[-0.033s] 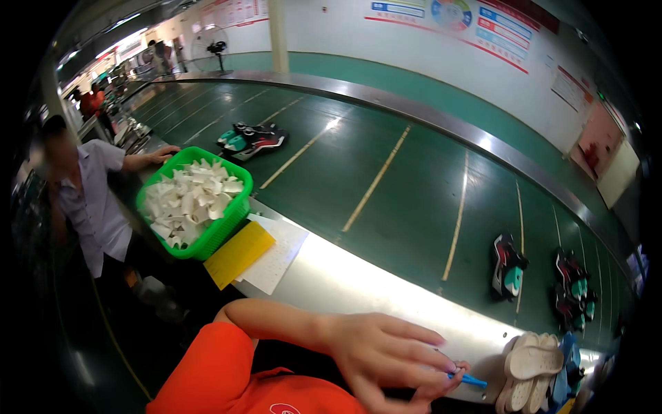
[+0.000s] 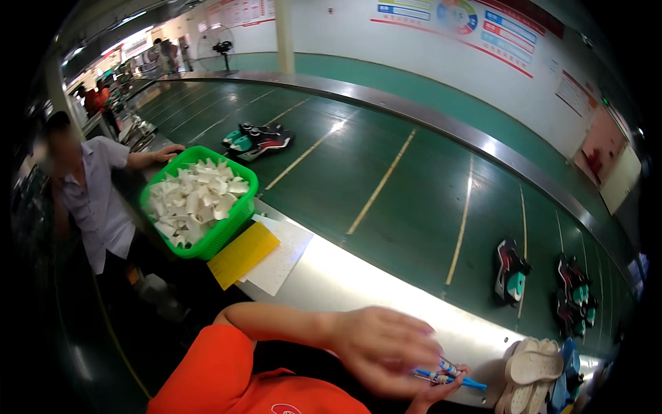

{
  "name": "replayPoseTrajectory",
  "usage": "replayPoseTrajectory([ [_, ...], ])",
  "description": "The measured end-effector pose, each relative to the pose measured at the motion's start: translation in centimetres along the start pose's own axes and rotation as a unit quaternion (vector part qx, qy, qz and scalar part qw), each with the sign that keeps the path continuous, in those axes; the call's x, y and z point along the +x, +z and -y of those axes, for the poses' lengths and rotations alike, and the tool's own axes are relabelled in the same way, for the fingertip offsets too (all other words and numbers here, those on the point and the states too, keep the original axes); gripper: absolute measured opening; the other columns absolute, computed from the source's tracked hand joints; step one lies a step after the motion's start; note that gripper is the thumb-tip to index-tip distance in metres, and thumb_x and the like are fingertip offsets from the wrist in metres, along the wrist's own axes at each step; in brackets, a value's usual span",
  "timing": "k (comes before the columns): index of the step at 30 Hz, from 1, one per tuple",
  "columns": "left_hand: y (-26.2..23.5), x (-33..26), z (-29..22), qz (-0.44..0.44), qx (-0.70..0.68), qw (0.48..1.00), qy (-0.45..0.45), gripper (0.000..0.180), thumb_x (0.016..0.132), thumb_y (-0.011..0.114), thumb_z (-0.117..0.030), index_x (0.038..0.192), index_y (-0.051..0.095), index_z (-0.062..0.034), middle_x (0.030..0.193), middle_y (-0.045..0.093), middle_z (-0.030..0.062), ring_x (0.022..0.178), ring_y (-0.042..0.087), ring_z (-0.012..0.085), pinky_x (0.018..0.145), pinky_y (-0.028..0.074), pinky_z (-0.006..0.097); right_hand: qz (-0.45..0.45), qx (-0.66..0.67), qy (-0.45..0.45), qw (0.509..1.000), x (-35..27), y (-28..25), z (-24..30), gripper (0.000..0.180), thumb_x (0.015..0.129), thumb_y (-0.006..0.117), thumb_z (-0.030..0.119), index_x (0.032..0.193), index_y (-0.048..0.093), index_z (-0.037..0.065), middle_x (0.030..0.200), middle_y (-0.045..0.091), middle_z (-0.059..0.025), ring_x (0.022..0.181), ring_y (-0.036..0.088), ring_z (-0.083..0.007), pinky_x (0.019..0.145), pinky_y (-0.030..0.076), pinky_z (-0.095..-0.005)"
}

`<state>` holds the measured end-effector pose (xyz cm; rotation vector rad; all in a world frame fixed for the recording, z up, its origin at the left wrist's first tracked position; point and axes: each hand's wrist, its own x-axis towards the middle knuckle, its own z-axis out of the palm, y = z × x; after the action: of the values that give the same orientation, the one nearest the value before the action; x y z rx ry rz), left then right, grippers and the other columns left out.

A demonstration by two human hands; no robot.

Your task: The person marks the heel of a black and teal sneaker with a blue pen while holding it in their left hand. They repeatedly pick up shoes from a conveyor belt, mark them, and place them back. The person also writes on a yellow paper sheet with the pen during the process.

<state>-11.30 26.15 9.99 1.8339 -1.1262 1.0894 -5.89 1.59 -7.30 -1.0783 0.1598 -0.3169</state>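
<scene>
My left hand [image 2: 383,348] reaches across from the orange sleeve, palm down, its stretched fingers smeared by motion. It hovers over my right hand [image 2: 441,393], which is partly hidden at the lower edge. In my right hand's bent fingers lie slim blue pen-like pieces [image 2: 473,383] with pale and metallic parts; their exact kind is too small to make out. Beside the right hand, cream shoe soles [image 2: 534,366] are stacked at the table's end, next to blue ones [image 2: 569,359].
A green basket [image 2: 221,238] of white curved pieces stands left, with a person's hand [image 2: 167,153] at its rim. A yellow card [image 2: 243,255] overlaps a white sheet [image 2: 293,248] on the metal table [image 2: 345,276]. Shoes [image 2: 510,272] lie on the green conveyor belt [image 2: 393,200].
My left hand has shifted slightly, and more of the blue pen-like pieces in my right hand shows. The whole view has moved a little.
</scene>
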Motion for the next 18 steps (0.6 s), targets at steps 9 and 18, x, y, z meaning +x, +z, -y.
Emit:
replayPoseTrajectory([
  [9, -1.5, -17.5, 4.7, 0.202, 0.164, 0.855, -0.448, 0.049, 0.08, 0.058, -0.028, 0.122, 0.043, -0.0072, 0.127, 0.043, 0.0143, 0.12, 0.038, 0.0303, 0.102, 0.027, 0.042, 0.018, -0.095, 0.019, 0.995, 0.7, -1.8, -1.2, 0.027, 0.09, 0.038, 0.034, 0.093, 0.042, 0.008, 0.081, 0.037, -0.0027, 0.072, 0.039, -0.0122, 0.064, 0.033, -0.0244],
  [18, 0.1, -19.7, 4.7, 0.219, 0.281, 0.79, -0.499, 0.063, 0.084, 0.049, -0.044, 0.132, 0.032, -0.007, 0.138, 0.028, 0.0167, 0.13, 0.023, 0.0306, 0.106, 0.019, 0.045, -0.003, -0.116, 0.047, 0.992, 1.2, -4.1, -2.4, 0.033, 0.089, 0.04, 0.037, 0.102, 0.042, 0.006, 0.091, 0.041, -0.0059, 0.08, 0.041, -0.0165, 0.071, 0.035, -0.0285],
])
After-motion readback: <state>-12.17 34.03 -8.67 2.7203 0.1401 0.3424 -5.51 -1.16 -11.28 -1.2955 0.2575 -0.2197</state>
